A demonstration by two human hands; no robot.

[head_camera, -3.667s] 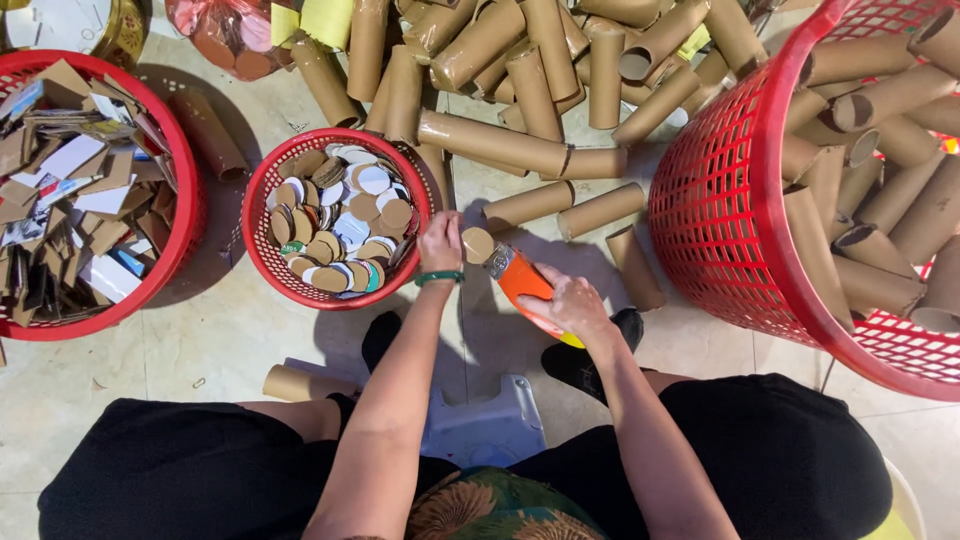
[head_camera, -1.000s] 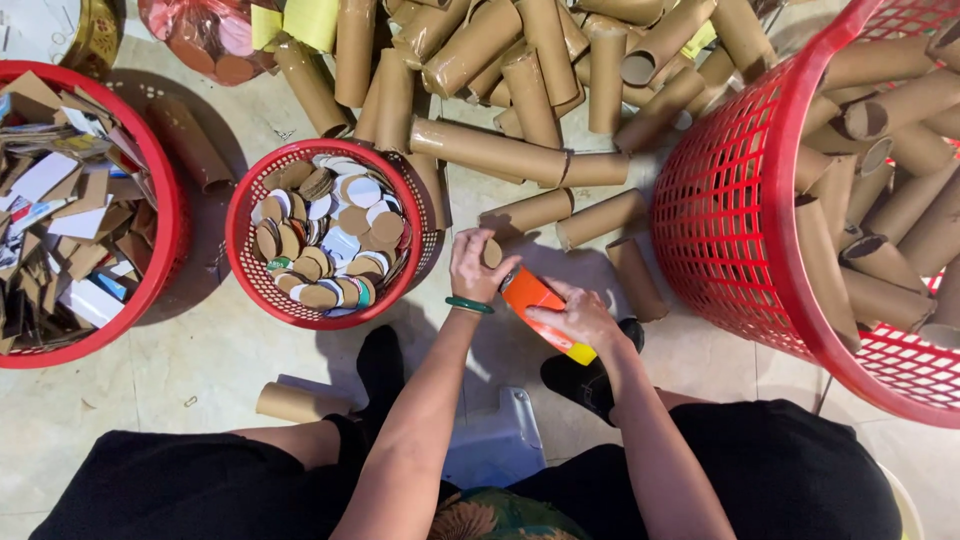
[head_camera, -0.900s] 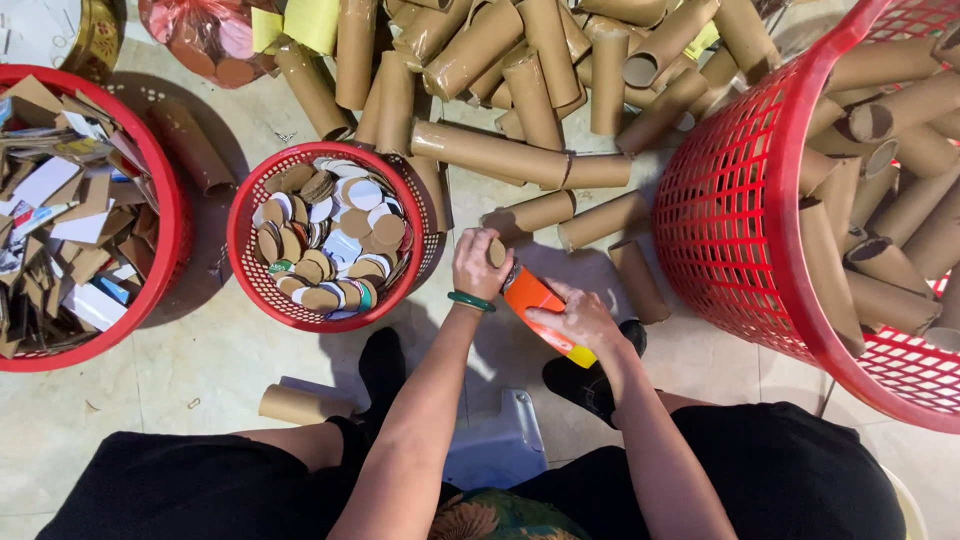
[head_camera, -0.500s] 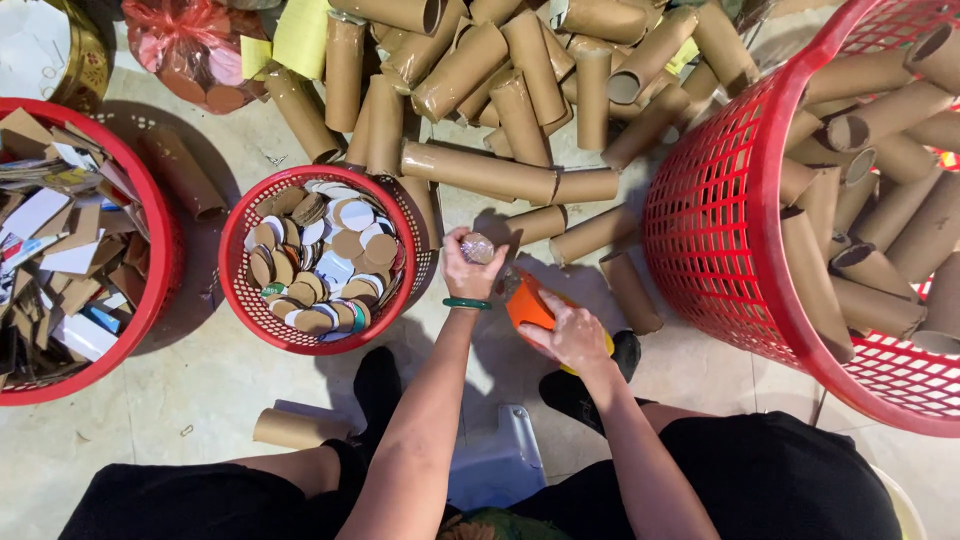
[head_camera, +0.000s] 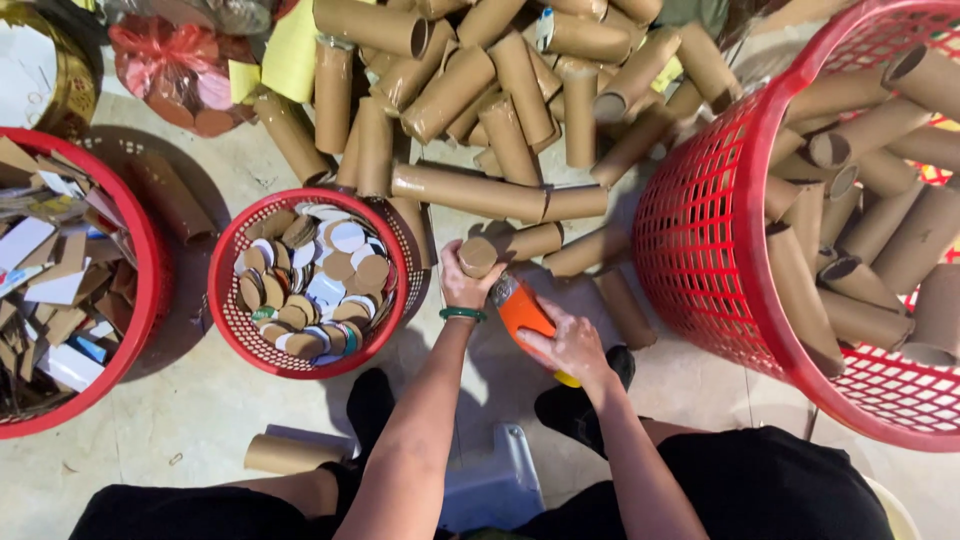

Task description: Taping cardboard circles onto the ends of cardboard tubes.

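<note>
My left hand (head_camera: 462,283) grips the capped end of a short brown cardboard tube (head_camera: 515,245) that lies on the floor. A green band circles that wrist. My right hand (head_camera: 572,345) holds an orange-handled tool (head_camera: 521,307) with a yellow butt, its tip against the tube's end beside my left hand. Left of my hands stands a small red basket (head_camera: 232,330) filled with round cardboard and white discs.
A heap of cardboard tubes (head_camera: 500,100) lies on the floor ahead. At right a large red basket (head_camera: 700,230) holds more tubes. At left another red basket (head_camera: 140,320) holds cardboard scraps. A loose tube (head_camera: 290,453) and a grey stool (head_camera: 495,490) sit near my legs.
The view has shifted slightly. My left hand has turned the tube's capped end upward while my right hand keeps the orange tool against it.
</note>
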